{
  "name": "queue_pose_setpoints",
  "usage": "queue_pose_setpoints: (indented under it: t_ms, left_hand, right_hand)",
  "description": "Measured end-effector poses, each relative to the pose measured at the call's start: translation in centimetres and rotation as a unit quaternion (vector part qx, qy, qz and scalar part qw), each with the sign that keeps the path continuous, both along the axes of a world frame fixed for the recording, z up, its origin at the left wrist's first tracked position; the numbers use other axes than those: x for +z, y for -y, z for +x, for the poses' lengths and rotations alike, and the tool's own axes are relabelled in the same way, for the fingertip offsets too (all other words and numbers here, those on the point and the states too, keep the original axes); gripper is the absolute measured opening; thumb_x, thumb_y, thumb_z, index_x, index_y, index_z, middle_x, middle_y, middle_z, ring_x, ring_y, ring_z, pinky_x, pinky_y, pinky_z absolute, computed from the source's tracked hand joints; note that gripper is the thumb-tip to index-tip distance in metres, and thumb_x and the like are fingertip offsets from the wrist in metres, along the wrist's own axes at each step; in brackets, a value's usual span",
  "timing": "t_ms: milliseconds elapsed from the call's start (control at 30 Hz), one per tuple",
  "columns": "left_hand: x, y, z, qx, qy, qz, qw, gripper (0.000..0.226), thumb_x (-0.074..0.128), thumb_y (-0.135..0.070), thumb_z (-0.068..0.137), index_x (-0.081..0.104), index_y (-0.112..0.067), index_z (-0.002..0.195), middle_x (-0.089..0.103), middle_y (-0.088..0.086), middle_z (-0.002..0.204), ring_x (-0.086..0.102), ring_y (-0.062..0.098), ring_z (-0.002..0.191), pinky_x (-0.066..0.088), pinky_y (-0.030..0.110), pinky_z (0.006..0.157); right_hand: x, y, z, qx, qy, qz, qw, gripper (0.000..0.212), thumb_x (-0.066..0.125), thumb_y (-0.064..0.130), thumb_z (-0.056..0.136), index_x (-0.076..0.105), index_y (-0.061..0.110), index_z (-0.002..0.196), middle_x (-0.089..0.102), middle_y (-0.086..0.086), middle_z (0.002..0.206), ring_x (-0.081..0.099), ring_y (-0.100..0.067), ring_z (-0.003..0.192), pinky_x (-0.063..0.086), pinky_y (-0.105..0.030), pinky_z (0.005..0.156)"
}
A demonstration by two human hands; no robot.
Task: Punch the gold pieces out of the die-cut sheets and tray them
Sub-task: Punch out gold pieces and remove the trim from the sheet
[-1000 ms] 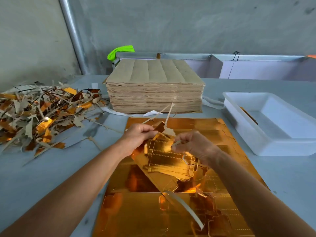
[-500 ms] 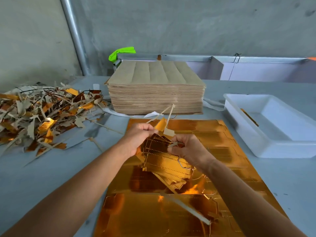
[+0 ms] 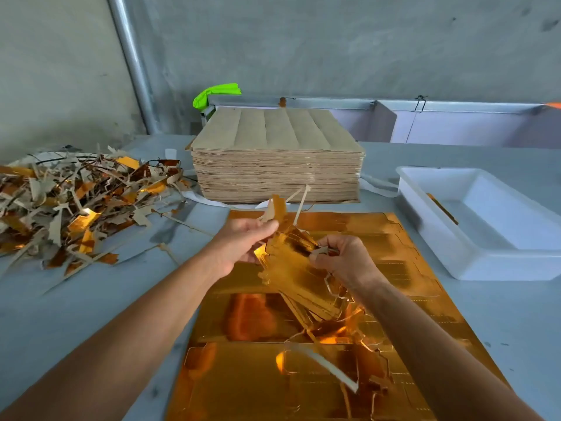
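A gold die-cut sheet (image 3: 249, 317) lies flat on the table in front of me. Above it I hold a bundle of punched gold pieces (image 3: 299, 278) with thin waste strips sticking up from its far end. My left hand (image 3: 243, 243) grips the bundle's far left end. My right hand (image 3: 343, 258) pinches its upper right edge between thumb and fingers. More loose scrap hangs below the bundle over the sheet. A white plastic tray (image 3: 455, 238) stands to the right, with one thin gold piece (image 3: 441, 208) lying inside.
A tall stack of brown-backed sheets (image 3: 276, 159) stands behind the gold sheet. A pile of gold and brown scrap strips (image 3: 76, 205) covers the table's left side. A metal rail and a bright green object (image 3: 217, 92) sit along the back wall.
Both hands have lifted the bundle slightly and drawn closer together. The bundle has tilted more steeply, and the waste strips at its far end stick up higher.
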State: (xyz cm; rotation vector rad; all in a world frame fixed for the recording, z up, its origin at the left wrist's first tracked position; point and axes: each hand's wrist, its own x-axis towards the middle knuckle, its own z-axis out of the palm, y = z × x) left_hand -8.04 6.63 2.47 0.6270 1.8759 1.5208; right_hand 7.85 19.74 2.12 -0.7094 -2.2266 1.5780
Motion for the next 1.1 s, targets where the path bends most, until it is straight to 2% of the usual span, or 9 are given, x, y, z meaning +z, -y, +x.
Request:
queue_pose_setpoints:
  t_ms: [67,133,300,433,567,767,967,1033,1100]
  left_hand:
    - [-0.2,-0.1,0.1,-0.027,-0.011,-0.021,0.999,0.017,0.071,-0.025,0.079,0.064,-0.01,0.084,0.071,-0.001,0.079,0.068,0.011,0.069,0.053,0.024,0.059]
    - [-0.4,0.0,0.0,0.002,0.013,-0.013,1.0,0.006,0.068,-0.012,0.083,0.063,-0.011,0.081,0.069,0.003,0.08,0.066,0.012,0.066,0.052,0.023,0.057]
    - [-0.8,0.3,-0.1,0.032,0.085,0.004,0.996,0.009,0.063,-0.005,0.086,0.06,-0.01,0.079,0.071,0.006,0.073,0.067,0.015,0.06,0.054,0.026,0.057]
    - [-1.2,0.1,0.3,0.059,0.032,-0.013,0.998,0.007,0.06,-0.003,0.088,0.061,-0.007,0.082,0.068,0.007,0.075,0.068,0.013,0.06,0.054,0.027,0.057]
    - [-0.8,0.3,0.7,0.017,0.005,-0.032,0.999,0.007,0.061,-0.002,0.088,0.064,-0.008,0.088,0.068,0.006,0.078,0.067,0.014,0.065,0.054,0.027,0.058]
    - [-0.9,0.2,0.3,0.243,-0.018,-0.015,0.97,0.016,0.06,0.003,0.088,0.064,-0.012,0.088,0.065,0.01,0.091,0.066,0.022,0.082,0.056,0.026,0.061]
    - [-1.8,2.9,-0.4,0.189,-0.124,-0.088,0.97,0.019,0.056,0.004,0.09,0.062,-0.013,0.084,0.064,0.01,0.085,0.064,0.019,0.072,0.056,0.028,0.063]
    - [-2.0,3.6,-0.5,0.163,-0.156,-0.1,0.969,0.02,0.055,0.004,0.091,0.062,-0.013,0.085,0.064,0.009,0.083,0.064,0.019,0.067,0.055,0.027,0.059]
    - [-2.0,4.0,-0.4,0.142,-0.189,-0.11,0.965,0.022,0.054,0.004,0.091,0.061,-0.015,0.084,0.064,0.007,0.083,0.064,0.018,0.063,0.052,0.024,0.054]
  right_hand:
    - [0.2,0.0,-0.1,-0.012,-0.001,-0.01,1.0,0.005,0.066,0.011,0.086,0.064,0.015,0.085,0.062,-0.004,0.084,0.058,-0.016,0.075,0.046,-0.025,0.06]
    - [0.3,-0.1,0.0,-0.021,0.002,-0.011,1.0,0.004,0.066,0.011,0.087,0.065,0.014,0.086,0.06,-0.002,0.081,0.056,-0.014,0.073,0.043,-0.023,0.058]
    - [0.0,-0.3,0.3,-0.037,-0.004,-0.059,0.998,0.004,0.066,0.009,0.085,0.064,0.012,0.083,0.063,-0.003,0.08,0.058,-0.013,0.07,0.044,-0.023,0.057]
    - [-0.3,-0.3,0.4,-0.041,0.0,-0.076,0.996,0.006,0.067,0.009,0.085,0.064,0.013,0.082,0.064,-0.003,0.08,0.06,-0.011,0.064,0.045,-0.022,0.053]
    - [-0.1,-0.4,0.4,-0.028,0.019,-0.047,0.998,0.008,0.068,0.01,0.085,0.065,0.016,0.08,0.061,0.001,0.075,0.056,-0.01,0.067,0.044,-0.021,0.056]
    - [-0.1,-1.5,0.8,-0.188,-0.055,-0.184,0.963,0.01,0.065,0.01,0.087,0.06,0.014,0.08,0.065,-0.012,0.091,0.063,-0.031,0.086,0.056,-0.048,0.078]
    - [-0.3,-3.1,1.9,-0.278,-0.12,-0.241,0.922,0.011,0.065,0.011,0.088,0.059,0.015,0.08,0.059,-0.004,0.071,0.058,-0.019,0.062,0.056,-0.042,0.067]
    - [-0.3,-3.2,1.9,-0.293,-0.125,-0.246,0.915,0.012,0.066,0.01,0.087,0.059,0.015,0.078,0.056,-0.004,0.07,0.056,-0.019,0.063,0.055,-0.043,0.068]
    - [-0.4,-3.1,1.7,-0.31,-0.126,-0.249,0.909,0.015,0.066,0.01,0.087,0.059,0.017,0.076,0.053,-0.005,0.071,0.054,-0.018,0.059,0.053,-0.038,0.057]
